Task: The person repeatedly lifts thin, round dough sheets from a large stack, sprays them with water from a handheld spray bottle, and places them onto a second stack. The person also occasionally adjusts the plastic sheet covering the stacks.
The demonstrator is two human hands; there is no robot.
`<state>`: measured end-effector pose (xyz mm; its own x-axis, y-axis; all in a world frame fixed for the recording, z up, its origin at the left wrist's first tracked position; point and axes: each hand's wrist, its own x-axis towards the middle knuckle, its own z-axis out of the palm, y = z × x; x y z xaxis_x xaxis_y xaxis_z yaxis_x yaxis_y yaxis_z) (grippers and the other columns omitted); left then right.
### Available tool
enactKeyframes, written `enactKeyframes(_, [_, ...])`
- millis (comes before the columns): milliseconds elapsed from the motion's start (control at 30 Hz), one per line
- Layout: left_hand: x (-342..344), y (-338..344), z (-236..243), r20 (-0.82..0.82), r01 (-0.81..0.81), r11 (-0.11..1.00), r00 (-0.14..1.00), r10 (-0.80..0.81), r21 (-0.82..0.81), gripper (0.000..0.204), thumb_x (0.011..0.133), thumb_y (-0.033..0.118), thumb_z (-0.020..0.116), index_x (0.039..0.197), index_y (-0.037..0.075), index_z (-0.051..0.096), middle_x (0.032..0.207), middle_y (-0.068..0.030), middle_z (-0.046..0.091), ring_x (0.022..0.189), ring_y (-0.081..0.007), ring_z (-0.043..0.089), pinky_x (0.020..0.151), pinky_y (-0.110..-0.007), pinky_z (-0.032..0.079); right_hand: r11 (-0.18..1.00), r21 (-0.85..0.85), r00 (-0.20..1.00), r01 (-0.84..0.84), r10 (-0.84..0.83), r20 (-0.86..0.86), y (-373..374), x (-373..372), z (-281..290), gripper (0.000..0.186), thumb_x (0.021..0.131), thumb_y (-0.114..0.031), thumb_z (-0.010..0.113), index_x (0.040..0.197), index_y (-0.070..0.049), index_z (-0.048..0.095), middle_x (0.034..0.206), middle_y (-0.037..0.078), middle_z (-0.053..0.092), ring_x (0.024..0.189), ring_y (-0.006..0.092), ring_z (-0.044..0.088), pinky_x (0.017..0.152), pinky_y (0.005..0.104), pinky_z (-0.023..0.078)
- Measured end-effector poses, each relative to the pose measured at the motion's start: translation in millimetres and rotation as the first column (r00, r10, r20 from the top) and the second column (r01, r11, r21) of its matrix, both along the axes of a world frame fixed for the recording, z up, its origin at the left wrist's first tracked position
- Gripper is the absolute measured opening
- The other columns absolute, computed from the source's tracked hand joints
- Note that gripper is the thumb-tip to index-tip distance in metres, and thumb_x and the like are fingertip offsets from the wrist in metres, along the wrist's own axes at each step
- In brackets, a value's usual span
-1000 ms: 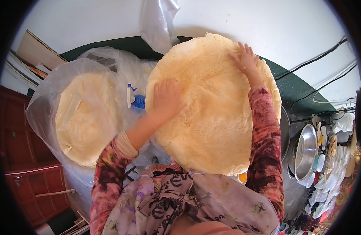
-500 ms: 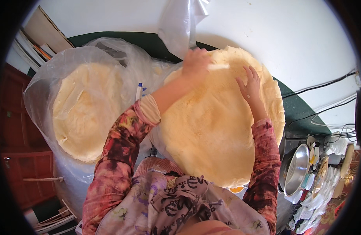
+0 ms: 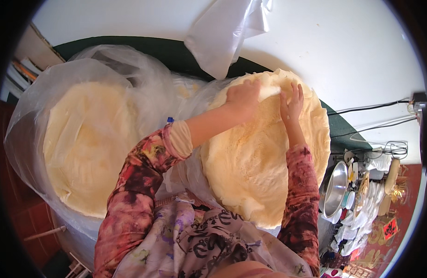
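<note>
A wide round stack of thin, pale yellow flatbread sheets lies before me, its rim ragged and layered. My left hand is at the far left part of the stack, its fingers curled onto the top sheet's far edge; the fingertips are partly hidden. A paler fold of that sheet shows between my hands. My right hand is just right of it, with fingers stretched out against the sheet near the far rim. Left of the stack, a second pile of flatbread sits inside a clear plastic bag.
Another clear plastic bag hangs by the white wall, beyond the stack. A blue-capped object stands between the piles. To the right are a metal basin, white bags and black cables along the wall.
The view has shifted, and the near part of the top sheet looks more wrinkled. My left hand has come slightly nearer and is less blurred. The right hand's fingers have drawn closer to the left hand.
</note>
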<state>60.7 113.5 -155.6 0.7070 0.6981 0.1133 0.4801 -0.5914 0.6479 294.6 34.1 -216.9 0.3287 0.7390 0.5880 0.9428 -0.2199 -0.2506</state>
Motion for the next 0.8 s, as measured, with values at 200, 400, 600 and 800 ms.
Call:
enactKeyframes(200, [-4,1,-22,0.127,-0.064,0.509,0.988,-0.089,0.858,0.060,0.085,0.024,0.061,0.139,0.007,0.040,0.149,-0.0129,0.031,0.134,-0.0292,0.036,0.110,-0.046,0.028,0.970,-0.174,0.984,0.168,-0.176,-0.034,30,-4,-5,0.063,0.091,-0.053,0.050,0.142,-0.017,0.040,0.151,0.017,0.029,0.142,0.0344,0.020,0.113,0.0545,0.013])
enactKeyframes(400, [-10,1,-40,-0.288,0.253,0.897,0.946,-0.151,0.361,0.087,0.081,0.055,0.061,0.145,0.005,0.031,0.155,-0.0163,0.020,0.145,-0.0327,0.009,0.117,-0.048,0.006,0.895,-0.370,0.963,0.250,-0.268,0.002,37,-8,-8,0.067,0.092,-0.060,0.041,0.146,-0.019,0.035,0.154,0.014,0.027,0.144,0.0313,0.017,0.114,0.0534,0.009])
enactKeyframes(600, [-12,8,-46,-0.337,0.282,0.938,0.919,-0.204,0.202,0.094,0.080,0.060,0.061,0.146,0.003,0.029,0.155,-0.0215,0.015,0.145,-0.0356,0.007,0.117,-0.047,0.005,0.839,-0.453,0.948,0.302,-0.316,0.047,42,-15,-8,0.068,0.092,-0.060,0.039,0.147,-0.020,0.034,0.155,0.013,0.024,0.145,0.0311,0.015,0.115,0.0528,0.006])
enactKeyframes(800, [-16,7,-47,-0.333,0.278,0.925,0.925,-0.184,0.260,0.095,0.078,0.060,0.063,0.147,0.004,0.029,0.156,-0.0204,0.014,0.145,-0.0343,0.007,0.117,-0.047,0.006,0.875,-0.327,0.932,0.356,-0.310,0.187,-24,17,21,0.063,0.093,-0.050,0.047,0.146,-0.020,0.033,0.155,0.013,0.023,0.144,0.0307,0.016,0.116,0.0494,0.008])
